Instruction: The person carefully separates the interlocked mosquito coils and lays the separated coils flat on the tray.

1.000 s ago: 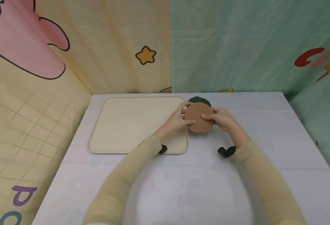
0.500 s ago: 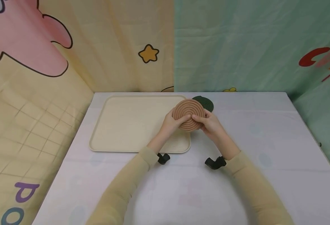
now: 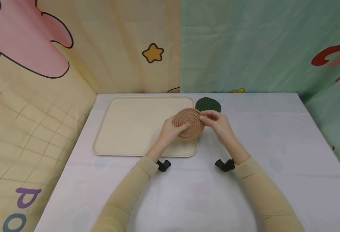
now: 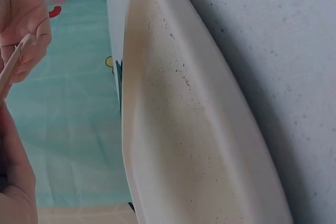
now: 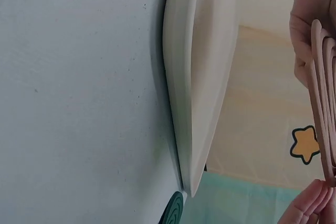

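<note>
A round brown spiral-coiled coaster is held up between both hands, over the right part of the cream tray. My left hand grips its left side, thumb across the coiled face and fingers behind. At the upper right edge, my right hand pinches the rim between thumb and fingertips. Seen edge-on in the right wrist view, the brown coaster has the right hand's fingertips at its lower end. A dark green spiral coaster lies on the table just behind the right hand.
The tray lies flat at the back left of the white-covered table. Printed curtains stand behind and at both sides. A black wrist mount sticks out by each sleeve.
The brown coaster has moved left and slightly toward me, away from the green coaster, which shows more fully. The right hand's thumb has shifted from the coaster's middle to its edge.
</note>
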